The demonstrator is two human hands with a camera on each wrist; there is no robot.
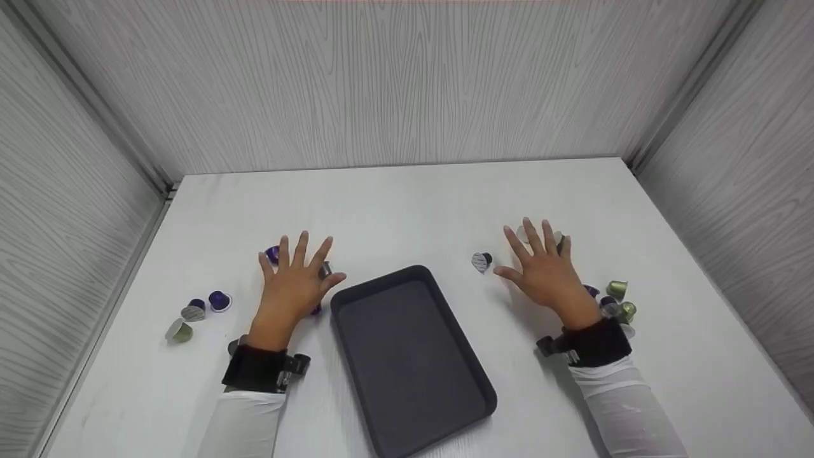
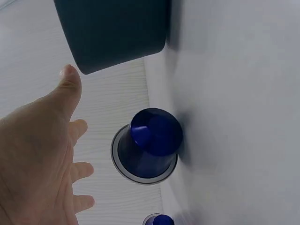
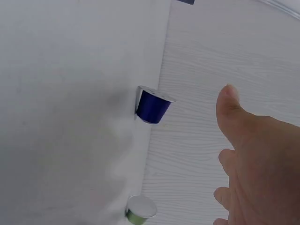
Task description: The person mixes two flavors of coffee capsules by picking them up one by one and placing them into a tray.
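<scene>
My left hand (image 1: 292, 289) is held with fingers spread over several coffee capsules left of a dark grey tray (image 1: 413, 356). Partly hidden by it are a purple capsule (image 1: 273, 254) and a dark capsule (image 1: 325, 270). In the left wrist view a blue capsule (image 2: 152, 140) stands out beside the palm, apart from it. My right hand (image 1: 545, 277), fingers also spread, hovers right of the tray. Near its thumb lies a dark capsule with a striped lid (image 1: 481, 261). The right wrist view shows a blue capsule (image 3: 153, 106) and a green capsule (image 3: 139, 209), neither touched.
At the left, a purple capsule (image 1: 219, 301), a striped-lid capsule (image 1: 193, 310) and a green capsule (image 1: 180, 331) lie together. By the right wrist is a cluster with green capsules (image 1: 617, 289) and dark ones. Wood-grain panels (image 1: 407, 83) enclose the white table (image 1: 407, 203).
</scene>
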